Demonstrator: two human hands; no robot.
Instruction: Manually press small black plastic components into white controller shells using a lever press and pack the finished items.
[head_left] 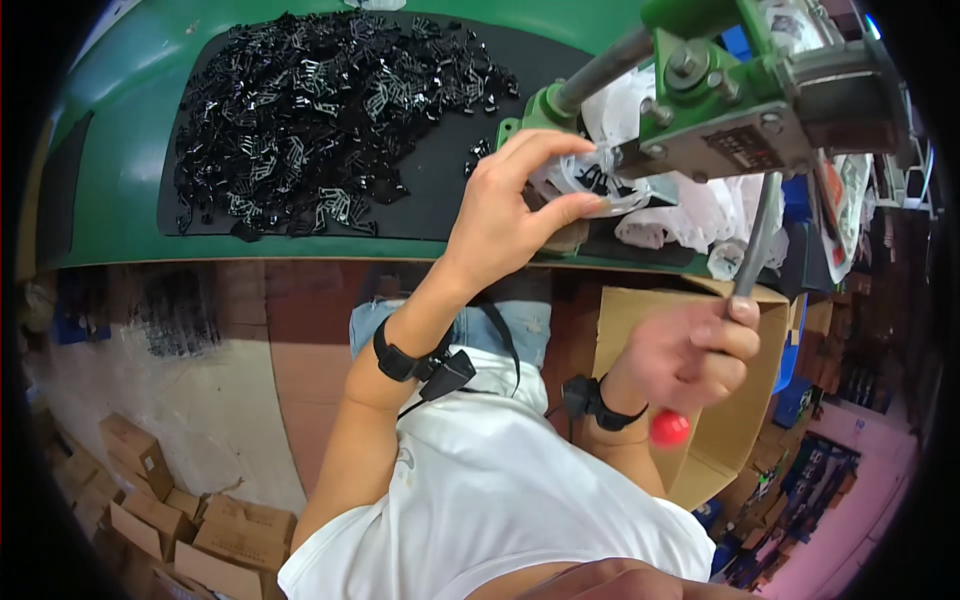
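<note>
My left hand (pixel 505 205) pinches a clear, rounded plastic piece (pixel 630 200) between thumb and fingers, beneath the head of a green hand press (pixel 700 95). Small black parts (pixel 592 180) show in or behind the clear piece; which of the two I cannot tell. Lower right, my right hand (pixel 690 350) is closed around the press's metal lever (pixel 760 235), slightly blurred. A red ball knob (pixel 670 428) sticks out below that fist.
A large heap of glossy black clips (pixel 310 110) lies on a dark mat (pixel 430 190) over the green table (pixel 120 200). White plastic bags (pixel 685 220) sit behind the lever. An open cardboard box (pixel 725 440) stands below my right hand; more cartons (pixel 240 530) are at lower left.
</note>
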